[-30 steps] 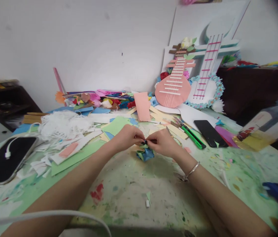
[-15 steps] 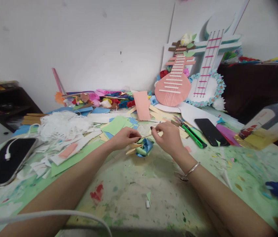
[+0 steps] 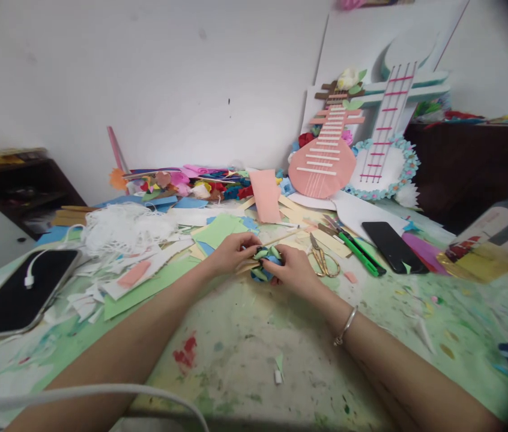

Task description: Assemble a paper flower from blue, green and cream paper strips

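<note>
Between my two hands is a small blue and green paper flower, with pale strips jutting from its left side. The fingers of my left hand are closed on its upper left edge. My right hand grips its right side, with thumb and fingers bent round the blue paper. Fingers cover much of the flower. Just right of my right hand lie gold-handled scissors. Behind the hands a thin pale stick rests among cream paper strips.
Green paper sheets, white shredded paper and a tablet-like device lie to the left. On the right are a green craft knife, a black phone and a plastic container. Paper instruments lean at the back.
My right hand has come down from the thin stick onto the flower's right side. My left hand has also moved onto the flower. The scissors now show beside my right hand.
</note>
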{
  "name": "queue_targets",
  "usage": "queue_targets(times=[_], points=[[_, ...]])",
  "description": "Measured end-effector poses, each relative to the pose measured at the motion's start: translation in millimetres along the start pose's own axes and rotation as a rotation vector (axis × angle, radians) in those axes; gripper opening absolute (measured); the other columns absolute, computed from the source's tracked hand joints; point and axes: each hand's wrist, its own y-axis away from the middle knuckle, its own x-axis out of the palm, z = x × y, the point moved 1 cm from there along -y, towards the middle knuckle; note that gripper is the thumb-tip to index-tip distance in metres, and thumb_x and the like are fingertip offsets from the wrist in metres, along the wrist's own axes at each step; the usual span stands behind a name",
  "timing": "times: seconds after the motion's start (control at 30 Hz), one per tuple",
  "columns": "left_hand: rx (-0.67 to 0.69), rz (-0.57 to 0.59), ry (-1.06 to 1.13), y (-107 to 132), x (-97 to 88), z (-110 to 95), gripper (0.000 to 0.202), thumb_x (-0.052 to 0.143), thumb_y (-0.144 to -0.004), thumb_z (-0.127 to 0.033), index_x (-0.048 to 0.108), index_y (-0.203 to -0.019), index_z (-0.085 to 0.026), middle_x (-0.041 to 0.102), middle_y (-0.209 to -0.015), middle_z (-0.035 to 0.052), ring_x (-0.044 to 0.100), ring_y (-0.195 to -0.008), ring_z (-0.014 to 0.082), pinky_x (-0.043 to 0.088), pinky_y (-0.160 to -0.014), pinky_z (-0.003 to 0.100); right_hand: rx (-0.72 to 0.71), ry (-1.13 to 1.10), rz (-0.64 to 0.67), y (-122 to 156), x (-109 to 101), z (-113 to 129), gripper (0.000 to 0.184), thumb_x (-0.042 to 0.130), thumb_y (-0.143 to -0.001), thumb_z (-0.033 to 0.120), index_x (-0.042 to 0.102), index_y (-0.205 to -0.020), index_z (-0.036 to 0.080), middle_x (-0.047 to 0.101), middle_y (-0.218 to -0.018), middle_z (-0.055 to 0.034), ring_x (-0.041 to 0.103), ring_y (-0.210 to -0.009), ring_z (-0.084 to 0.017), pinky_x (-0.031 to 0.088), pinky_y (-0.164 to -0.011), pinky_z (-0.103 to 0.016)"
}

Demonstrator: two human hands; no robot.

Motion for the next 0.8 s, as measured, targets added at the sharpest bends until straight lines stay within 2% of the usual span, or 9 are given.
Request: queue_targets(times=[0.17, 0.27, 0.37, 0.47, 0.53, 0.63, 0.7, 0.8], points=[[0.003, 0.034, -0.050, 0.1, -0.9, 1.3, 0.028, 0.044, -0.078, -0.025, 0.064, -0.091, -0.011, 0.066, -0.084, 0.0054, 0.056, -0.075, 0.0146, 0.043, -0.065, 0.022, -0.085, 0.139, -0.106, 2.8, 4.1, 2.9, 0.011, 0.053, -0.072, 0.027, 0.055, -0.076, 0.017, 0.060, -0.060, 0.0008, 0.056, -0.055, -0.012, 0.035, -0.051, -0.019], [-0.019, 0.030, -0.035, 0.1, 1.6, 1.7, 0.023, 0.044, -0.074, -0.019, 0.063, -0.083, -0.011, 0.064, -0.078, 0.0035, 0.055, -0.072, 0.0137, 0.043, -0.065, 0.022, -0.130, 0.188, -0.117, 6.7, 7.2, 7.9, 0.018, 0.054, -0.072, 0.029, 0.057, -0.086, 0.018, 0.062, -0.070, -0.0023, 0.056, -0.062, -0.014, 0.035, -0.054, -0.021], [-0.060, 0.011, 0.105, 0.9, 3.5, 3.0, 0.014, 0.047, -0.069, -0.016, 0.059, -0.074, -0.011, 0.059, -0.070, 0.0012, 0.052, -0.066, 0.0116, 0.041, -0.062, 0.021, -0.129, 0.258, -0.145, 11.2, 10.4, 13.7, 0.022, 0.055, -0.073, 0.032, 0.056, -0.089, 0.017, 0.063, -0.074, -0.0048, 0.054, -0.065, -0.016, 0.033, -0.055, -0.022], [-0.124, 0.050, 0.288, 3.0, 3.8, 3.1, 0.011, 0.053, -0.064, -0.015, 0.057, -0.073, -0.011, 0.058, -0.068, 0.0004, 0.051, -0.063, 0.0099, 0.040, -0.060, 0.020, -0.127, 0.272, -0.137, 15.2, 12.3, 18.3, 0.025, 0.055, -0.073, 0.031, 0.054, -0.093, 0.016, 0.062, -0.072, -0.0048, 0.053, -0.064, -0.016, 0.032, -0.054, -0.023], [-0.169, 0.070, 0.361, 4.2, 2.9, 2.4, 0.012, 0.057, -0.062, -0.014, 0.058, -0.073, -0.011, 0.058, -0.067, 0.0004, 0.051, -0.060, 0.0092, 0.039, -0.057, 0.019, -0.144, 0.223, -0.132, 16.2, 11.4, 19.6, 0.029, 0.057, -0.072, 0.033, 0.055, -0.096, 0.017, 0.062, -0.073, -0.0039, 0.053, -0.063, -0.016, 0.032, -0.054, -0.023], [-0.164, 0.042, 0.341, 3.8, 0.0, 0.7, 0.013, 0.059, -0.064, -0.018, 0.061, -0.073, -0.010, 0.061, -0.068, 0.0022, 0.053, -0.061, 0.0108, 0.041, -0.058, 0.020, -0.128, 0.080, -0.133, 12.2, 6.3, 16.6, 0.032, 0.059, -0.071, 0.043, 0.059, -0.090, 0.016, 0.062, -0.071, -0.0033, 0.053, -0.063, -0.015, 0.034, -0.054, -0.023], [-0.136, 0.012, 0.282, 3.0, -1.9, -0.6, 0.015, 0.058, -0.067, -0.021, 0.064, -0.075, -0.010, 0.063, -0.073, 0.0038, 0.056, -0.066, 0.0126, 0.043, -0.060, 0.021, -0.089, -0.070, -0.128, 5.9, 1.7, 11.2, 0.034, 0.054, -0.074, 0.047, 0.063, -0.081, 0.015, 0.061, -0.068, -0.0036, 0.053, -0.063, -0.015, 0.035, -0.054, -0.023], [-0.122, 0.016, 0.238, 2.5, -2.2, -2.5, 0.020, 0.058, -0.069, -0.022, 0.065, -0.083, -0.010, 0.065, -0.075, 0.0050, 0.058, -0.068, 0.0137, 0.044, -0.060, 0.022, -0.066, -0.359, -0.122, -3.7, -4.2, 2.7, 0.031, 0.056, -0.074, 0.043, 0.064, -0.077, 0.013, 0.059, -0.065, -0.0024, 0.051, -0.060, -0.013, 0.037, -0.053, -0.023]])
